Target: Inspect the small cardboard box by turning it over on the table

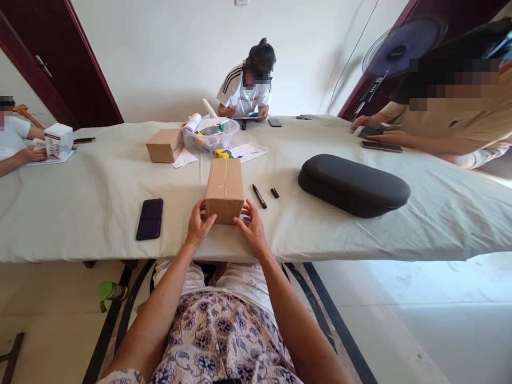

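A small brown cardboard box (pixel 224 186), taped shut along its top, stands on the white-covered table (pixel 100 176) right in front of me. My left hand (pixel 198 225) rests against its near left corner, fingers curled on the box. My right hand (pixel 251 224) touches the near right corner, fingers spread along its side. A black marker (pixel 259 196) and its cap (pixel 274 192) lie just right of the box. A dark phone (pixel 150 218) lies to the left.
A large black oval case (pixel 354 184) lies to the right. Farther back are a second cardboard box (pixel 165 145), a clear bowl (pixel 214 136), a yellow tape measure (pixel 222 153) and papers. Three other people sit around the table with phones and a white carton (pixel 58 140).
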`<state>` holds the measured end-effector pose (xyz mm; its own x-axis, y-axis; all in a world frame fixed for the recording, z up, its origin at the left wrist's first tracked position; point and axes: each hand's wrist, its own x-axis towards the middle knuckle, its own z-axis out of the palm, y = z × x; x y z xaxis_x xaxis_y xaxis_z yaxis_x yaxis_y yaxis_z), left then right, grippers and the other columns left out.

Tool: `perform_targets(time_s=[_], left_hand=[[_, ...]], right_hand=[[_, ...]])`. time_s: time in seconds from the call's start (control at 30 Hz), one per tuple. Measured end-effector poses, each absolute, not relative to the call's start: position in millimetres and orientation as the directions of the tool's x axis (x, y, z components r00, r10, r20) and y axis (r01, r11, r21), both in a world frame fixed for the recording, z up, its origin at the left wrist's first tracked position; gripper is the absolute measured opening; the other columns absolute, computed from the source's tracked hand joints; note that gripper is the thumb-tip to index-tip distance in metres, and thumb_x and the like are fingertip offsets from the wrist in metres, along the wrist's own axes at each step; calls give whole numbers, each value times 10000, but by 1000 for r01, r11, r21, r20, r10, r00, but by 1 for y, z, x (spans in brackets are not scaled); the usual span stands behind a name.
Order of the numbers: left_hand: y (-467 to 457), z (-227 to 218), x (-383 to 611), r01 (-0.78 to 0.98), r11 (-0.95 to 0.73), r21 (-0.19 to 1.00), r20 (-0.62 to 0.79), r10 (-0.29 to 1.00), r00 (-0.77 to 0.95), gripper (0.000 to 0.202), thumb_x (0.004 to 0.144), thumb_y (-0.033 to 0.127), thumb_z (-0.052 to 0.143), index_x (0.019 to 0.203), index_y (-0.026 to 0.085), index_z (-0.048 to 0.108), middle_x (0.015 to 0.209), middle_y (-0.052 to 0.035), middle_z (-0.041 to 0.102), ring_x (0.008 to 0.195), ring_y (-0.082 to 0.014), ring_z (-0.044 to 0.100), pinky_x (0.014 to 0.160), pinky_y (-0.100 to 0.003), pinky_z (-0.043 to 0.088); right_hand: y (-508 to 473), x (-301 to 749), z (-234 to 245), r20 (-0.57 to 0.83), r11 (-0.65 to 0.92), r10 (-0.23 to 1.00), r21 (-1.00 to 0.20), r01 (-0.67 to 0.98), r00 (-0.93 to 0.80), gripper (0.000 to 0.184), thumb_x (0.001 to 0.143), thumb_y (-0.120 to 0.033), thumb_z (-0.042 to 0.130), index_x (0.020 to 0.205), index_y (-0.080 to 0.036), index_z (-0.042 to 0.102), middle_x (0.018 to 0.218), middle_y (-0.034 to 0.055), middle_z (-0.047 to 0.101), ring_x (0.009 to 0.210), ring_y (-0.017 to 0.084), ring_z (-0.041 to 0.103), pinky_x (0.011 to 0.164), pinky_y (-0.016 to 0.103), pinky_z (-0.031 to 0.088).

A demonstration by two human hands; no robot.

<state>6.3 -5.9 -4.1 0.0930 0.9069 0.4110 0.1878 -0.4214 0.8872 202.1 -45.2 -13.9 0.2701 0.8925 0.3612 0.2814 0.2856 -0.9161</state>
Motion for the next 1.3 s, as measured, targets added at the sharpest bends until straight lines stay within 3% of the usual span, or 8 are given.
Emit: perform_targets(time_s=[0.17,0.3,0.43,0.57,0.73,0.97,1.13,1.3], left_hand=[[-6,5,6,135,-403,905,409,913,-15,543,883,516,573,1314,199,485,1326,-151,559,1180,-255,580,941,-404,503],[-4,29,17,211,-429,878,456,884,-102,590,887,537,566,1365,214,445,1352,-152,535,1219,-255,557,977,-408,482],[-2,52,33,347,-519,781,578,812,-85,513,908,502,551,1311,191,491,1310,-154,555,1240,-257,535,1033,-417,450],[-2,55,41,413,-534,738,611,789,-70,396,939,464,511,1225,191,535,1215,-133,599,1188,-242,564,1048,-417,439],[1,48,45,451,-530,718,630,770,-98,411,940,498,499,1209,188,528,1190,-136,591,1160,-250,560,1014,-425,460],[4,43,46,474,-579,663,681,730,-61,439,967,511,443,1241,178,524,1215,-153,572,1190,-255,544,1032,-441,453],[6,41,34,433,-608,665,678,735,-10,448,957,538,466,1252,207,532,1247,-138,575,1226,-248,540,1044,-432,457],[15,33,7,330,-653,681,612,756,233,475,965,513,464,1371,267,460,1345,-136,538,1254,-238,539,919,-369,538]], right_hand=[[-48,201,-2,441,336,844,-879,338,307,691,868,-511,619,1457,-232,388,1392,168,525,1126,249,606,924,445,529],[-41,190,25,547,360,772,-796,488,324,645,867,-498,629,1419,-238,421,1400,159,504,1146,257,584,913,441,534],[-30,173,49,663,374,661,-697,612,352,540,861,-509,642,1297,-218,516,1259,138,564,1167,272,545,989,479,490],[-24,162,55,668,326,608,-703,632,429,451,841,-541,660,1123,-198,583,1127,120,586,1124,272,545,977,466,489],[-19,164,47,690,353,584,-690,632,427,438,845,-570,646,1079,-205,587,1103,114,597,1102,267,557,967,470,499],[-22,190,37,613,454,715,-773,444,336,358,918,-500,548,1125,-228,655,1208,118,583,1113,236,582,723,322,577],[-24,204,27,619,505,733,-773,383,282,349,919,-462,545,1165,-252,675,1246,111,617,1174,238,577,780,332,582],[-28,217,11,562,477,814,-792,382,149,489,888,-388,587,1362,-274,547,1385,113,561,1093,222,622,732,324,586]])
